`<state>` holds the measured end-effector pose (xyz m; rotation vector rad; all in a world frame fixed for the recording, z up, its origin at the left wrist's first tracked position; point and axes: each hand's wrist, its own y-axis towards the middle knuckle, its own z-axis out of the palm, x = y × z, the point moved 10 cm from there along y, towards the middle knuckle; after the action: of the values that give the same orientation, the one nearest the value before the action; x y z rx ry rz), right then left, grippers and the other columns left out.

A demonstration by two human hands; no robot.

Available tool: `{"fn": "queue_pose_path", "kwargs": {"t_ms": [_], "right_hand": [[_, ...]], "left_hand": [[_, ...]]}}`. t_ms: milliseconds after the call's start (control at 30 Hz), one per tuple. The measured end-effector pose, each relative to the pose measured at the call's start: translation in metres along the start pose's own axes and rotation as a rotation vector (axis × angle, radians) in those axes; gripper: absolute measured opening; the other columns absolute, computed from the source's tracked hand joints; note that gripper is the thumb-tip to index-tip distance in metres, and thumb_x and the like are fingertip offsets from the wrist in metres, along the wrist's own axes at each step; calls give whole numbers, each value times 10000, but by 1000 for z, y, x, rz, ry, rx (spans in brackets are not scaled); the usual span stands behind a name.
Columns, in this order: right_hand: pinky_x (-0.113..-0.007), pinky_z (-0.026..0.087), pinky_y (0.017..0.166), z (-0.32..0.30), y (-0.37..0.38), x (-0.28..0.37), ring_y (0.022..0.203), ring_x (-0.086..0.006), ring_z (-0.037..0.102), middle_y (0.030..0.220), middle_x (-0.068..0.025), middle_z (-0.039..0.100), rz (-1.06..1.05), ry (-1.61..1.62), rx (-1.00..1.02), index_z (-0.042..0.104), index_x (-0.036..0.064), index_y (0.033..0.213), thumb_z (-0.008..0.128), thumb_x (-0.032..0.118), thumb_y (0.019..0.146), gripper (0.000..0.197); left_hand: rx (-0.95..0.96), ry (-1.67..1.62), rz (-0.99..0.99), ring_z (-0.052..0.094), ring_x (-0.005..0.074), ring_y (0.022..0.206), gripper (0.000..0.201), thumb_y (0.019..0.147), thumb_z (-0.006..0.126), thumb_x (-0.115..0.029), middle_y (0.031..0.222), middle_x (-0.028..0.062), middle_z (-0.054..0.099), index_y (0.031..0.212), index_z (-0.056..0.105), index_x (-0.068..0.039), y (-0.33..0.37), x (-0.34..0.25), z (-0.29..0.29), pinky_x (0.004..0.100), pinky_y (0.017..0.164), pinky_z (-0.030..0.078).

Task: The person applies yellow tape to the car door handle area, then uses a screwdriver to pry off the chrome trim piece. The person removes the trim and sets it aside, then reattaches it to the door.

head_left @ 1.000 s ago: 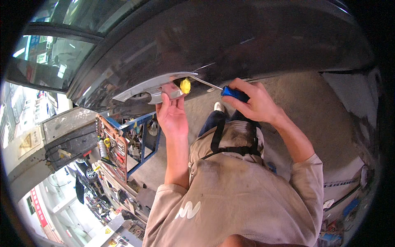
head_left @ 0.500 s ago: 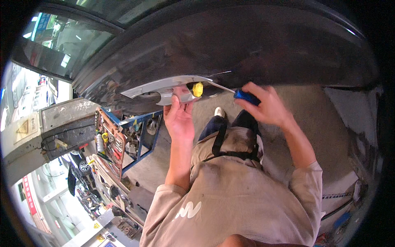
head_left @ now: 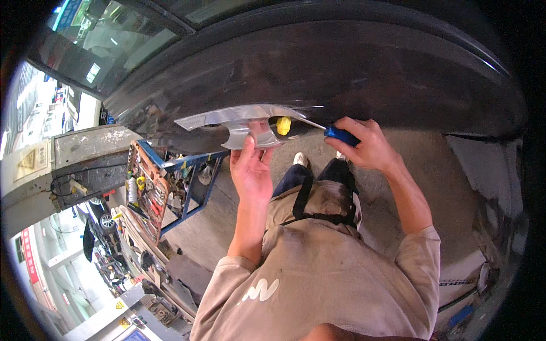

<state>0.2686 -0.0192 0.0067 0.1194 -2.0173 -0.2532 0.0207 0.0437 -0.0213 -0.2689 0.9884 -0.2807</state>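
- Left hand (head_left: 251, 173) pinches silver handle trim (head_left: 242, 115) at dark car panel (head_left: 341, 68).
- Right hand (head_left: 371, 146) clenched round blue-handled screwdriver (head_left: 340, 135); shaft reaches trim's right end, contact hard to judge.
- Yellow lump (head_left: 283, 125) near shaft.
- Writing: yellow triangle warning label (head_left: 27, 160); red banner (head_left: 29, 256), pale characters.

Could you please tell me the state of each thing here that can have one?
Silver trim: along the dark car door
Left hand: holding the trim's lower edge
Screwdriver: slanted, pointing at the trim's right end
Right hand: closed around the screwdriver
Yellow piece: by the trim's opening
Car window: glass in place
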Motion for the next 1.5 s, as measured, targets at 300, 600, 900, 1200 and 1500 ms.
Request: {"fn": "queue_pose_path", "kwargs": {"t_ms": [300, 600, 900, 1200, 1500], "right_hand": [[-371, 545, 626, -2, -48, -1, 693, -303, 711, 815, -164, 693, 287, -12, -4, 653, 22, 1014, 789, 215, 912, 257], [-243, 456, 528, 33, -101, 5, 599, -48, 576, 668, -10, 634, 557, 339, -47, 635, -1, 979, 768, 109, 914, 184], [-234, 362, 440, 148, -34, 76, 505, -47, 495, 740, -18, 623, 715, 795, 116, 586, 28, 1086, 682, 195, 1018, 204], [-238, 322, 351, 205, -1, 73, 417, -77, 476, 758, -55, 621, 655, 878, -74, 554, 27, 1115, 587, 206, 1064, 188], [-235, 316, 344, 234, 7, 93, 426, -85, 470, 747, -37, 589, 588, 1033, -307, 552, 70, 1138, 589, 277, 1072, 220]], "left_hand": [[-48, -24, -40, 619, 240, 1247, 433, 942, 703, -133, 1341, 88, 663, 1352, 573, -89, 5, 7, -13, 462, 1061, 512], [91, -233, 25, 724, 263, 1031, 331, 932, 681, -69, 1176, 139, 715, 1254, 607, -51, 25, -12, -13, 412, 901, 600], [158, -184, -80, 664, 308, 1182, 539, 872, 565, -74, 1293, 187, 662, 1401, 526, 27, 17, -15, -24, 468, 1040, 541], [402, -543, -390, 561, 411, 1302, 649, 808, 519, -201, 1411, 250, 566, 1394, 510, 78, 38, 20, -38, 555, 1173, 414], [633, -390, -494, 586, 378, 1269, 600, 995, 531, -357, 1394, 234, 584, 1464, 474, 14, 51, 20, -20, 504, 1161, 453]]}}
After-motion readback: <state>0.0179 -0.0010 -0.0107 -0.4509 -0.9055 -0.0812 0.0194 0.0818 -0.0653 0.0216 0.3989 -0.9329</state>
